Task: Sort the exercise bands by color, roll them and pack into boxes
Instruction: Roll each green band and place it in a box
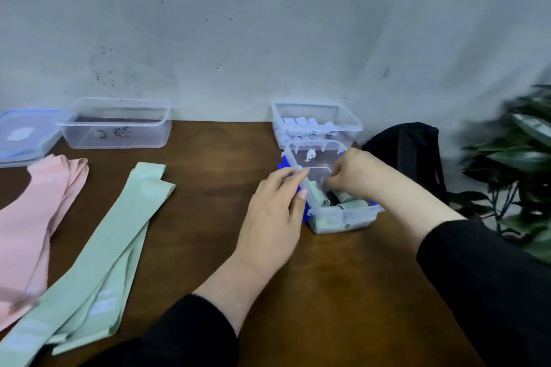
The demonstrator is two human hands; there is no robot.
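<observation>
So the clear box point(343, 214) doesn't slide on the counter point(208, 202), my left hand point(274, 214) grips its rim while my right hand point(354, 173) pinches a rolled green band point(346, 197) into place.

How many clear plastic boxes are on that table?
3: an empty clear plastic box far left by the wall, one holding white rolls at centre-right, one with green rolls between the hands.

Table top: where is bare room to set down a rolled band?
Bare wood lies between the green bands and the left hand, and ahead between the empty box and the white-roll box. Crowded around the green-roll box.
</observation>
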